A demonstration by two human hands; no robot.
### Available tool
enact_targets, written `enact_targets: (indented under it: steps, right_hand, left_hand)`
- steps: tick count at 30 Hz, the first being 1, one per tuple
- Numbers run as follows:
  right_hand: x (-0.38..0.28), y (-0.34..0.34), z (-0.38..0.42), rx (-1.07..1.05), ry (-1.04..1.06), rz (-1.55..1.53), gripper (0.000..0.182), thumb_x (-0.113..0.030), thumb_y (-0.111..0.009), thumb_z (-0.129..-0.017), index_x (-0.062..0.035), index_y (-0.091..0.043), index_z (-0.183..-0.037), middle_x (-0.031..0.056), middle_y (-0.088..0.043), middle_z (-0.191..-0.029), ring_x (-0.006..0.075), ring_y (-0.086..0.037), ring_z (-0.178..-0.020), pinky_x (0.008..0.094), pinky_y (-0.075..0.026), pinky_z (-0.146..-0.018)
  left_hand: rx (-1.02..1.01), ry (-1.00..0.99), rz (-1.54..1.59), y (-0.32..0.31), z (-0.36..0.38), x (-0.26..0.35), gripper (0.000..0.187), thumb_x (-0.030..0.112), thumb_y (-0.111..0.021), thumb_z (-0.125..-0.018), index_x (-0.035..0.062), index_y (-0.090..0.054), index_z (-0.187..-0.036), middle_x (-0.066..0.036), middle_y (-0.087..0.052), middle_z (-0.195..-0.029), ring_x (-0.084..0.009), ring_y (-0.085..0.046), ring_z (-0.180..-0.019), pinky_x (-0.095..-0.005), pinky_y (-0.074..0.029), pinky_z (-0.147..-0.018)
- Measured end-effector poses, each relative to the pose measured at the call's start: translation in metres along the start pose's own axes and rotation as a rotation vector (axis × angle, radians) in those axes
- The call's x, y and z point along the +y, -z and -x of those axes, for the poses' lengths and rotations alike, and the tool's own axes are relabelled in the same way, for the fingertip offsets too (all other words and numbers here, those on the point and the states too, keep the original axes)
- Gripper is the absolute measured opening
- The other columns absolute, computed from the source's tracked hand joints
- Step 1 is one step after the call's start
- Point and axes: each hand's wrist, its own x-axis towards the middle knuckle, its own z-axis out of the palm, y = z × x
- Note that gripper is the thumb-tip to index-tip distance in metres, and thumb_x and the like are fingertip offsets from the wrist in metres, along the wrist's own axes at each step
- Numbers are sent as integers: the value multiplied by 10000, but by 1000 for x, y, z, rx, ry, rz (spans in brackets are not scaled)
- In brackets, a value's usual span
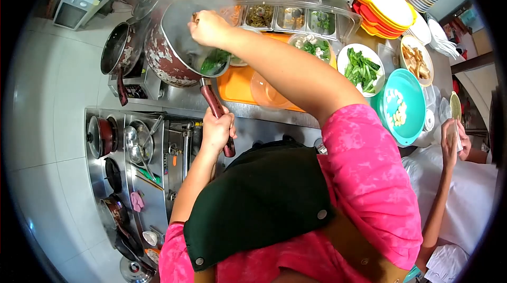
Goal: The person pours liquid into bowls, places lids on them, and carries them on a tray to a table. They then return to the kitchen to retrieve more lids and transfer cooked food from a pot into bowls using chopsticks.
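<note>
My left hand (216, 130) is wrapped round the long brown handle (210, 98) of a worn, dark red saucepan (165, 58) with flaking paint. The saucepan is tilted towards the counter, and steam rises from it. Wet leafy greens (214, 62) lie inside near the lower rim. My right hand (208, 28) is closed above the pot's mouth. A small brown end shows at its fingers, but steam hides what it belongs to. Just beyond the pot's rim, part of a clear container (240, 61) is visible beside an orange tray (232, 86).
A frying pan (119, 50) sits left on a burner. Topping trays (290, 19), a plate of greens (362, 69), a turquoise basin (404, 106) and stacked bowls (385, 6) line the counter. At right, a co-worker's hands (455, 138) hold something.
</note>
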Motion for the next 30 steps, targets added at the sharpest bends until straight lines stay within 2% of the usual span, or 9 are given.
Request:
enact_targets:
  steps: [4, 8, 12, 13, 18, 24, 26, 27, 30]
  right_hand:
    - [-1, 31, -1, -131, -93, 58, 315, -230, -460, -797, 52, -599, -807, 243, -590, -823, 362, -578, -808, 386, -461, -756]
    - [-6, 62, 2, -35, -2, 75, 326, -259, -461, -796, 34, -605, -780, 223, -600, -767, 343, -591, -747, 373, -472, -720]
    - [-8, 61, 21, -300, -238, -416, 238, -237, -479, -825, -23, -583, -831, 98, -596, -613, 192, -605, -574, 321, -482, -615]
    - [2, 53, 23, -328, -225, -366, 207, -219, -489, -833, -33, -572, -871, 67, -597, -632, 137, -597, -542, 298, -481, -592]
    - [34, 61, 18, -85, -81, -46, 249, -241, -492, -799, -45, -611, -897, 173, -613, -823, 319, -571, -857, 372, -441, -784]
    - [23, 85, 25, 32, -38, 27, 289, -253, -444, -800, -20, -615, -797, 208, -593, -813, 352, -561, -809, 398, -445, -755]
    - [21, 75, 30, 214, 122, 7, 252, -222, -464, -808, -1, -585, -805, 145, -605, -661, 249, -610, -628, 328, -468, -625]
    - [17, 73, 32, 67, 3, -125, 259, -225, -462, -819, 7, -577, -838, 136, -603, -658, 214, -613, -615, 309, -470, -589]
    - [24, 45, 35, -88, -98, -466, 256, -222, -460, -838, 1, -557, -919, 88, -591, -646, 147, -607, -588, 269, -460, -510]
  left_hand:
    - [51, -17, 13, -6, -2, 1, 146, -34, -450, -708, 24, -357, -804, -59, -415, -528, -140, -407, -345, -276, -361, -331]
    - [72, -31, -16, -9, -6, -4, 145, -28, -466, -706, 27, -356, -784, -55, -415, -508, -143, -415, -330, -279, -355, -317]
    - [85, -45, -57, -13, -6, -5, 142, -26, -466, -709, 31, -356, -778, -53, -418, -510, -141, -415, -329, -274, -355, -313]
    - [84, -45, -61, -14, -6, -5, 142, -26, -466, -709, 31, -356, -778, -53, -418, -510, -141, -415, -329, -274, -355, -313]
    - [92, -43, -85, -17, -4, -6, 141, -14, -473, -717, 25, -363, -795, -55, -425, -537, -137, -420, -343, -272, -364, -324]
    - [127, -40, -139, -19, -5, -7, 144, -12, -475, -722, 15, -369, -816, -59, -432, -567, -134, -424, -351, -270, -367, -331]
    - [145, -61, -156, -18, -7, -11, 146, -13, -478, -722, 15, -370, -815, -58, -432, -569, -133, -425, -352, -269, -368, -332]
    - [161, -80, -169, -18, -8, -13, 148, -14, -481, -721, 16, -370, -814, -57, -433, -571, -133, -426, -354, -269, -368, -333]
    - [163, -133, -188, -19, -9, -14, 153, -9, -489, -718, 18, -377, -819, -54, -435, -573, -132, -430, -358, -268, -368, -334]
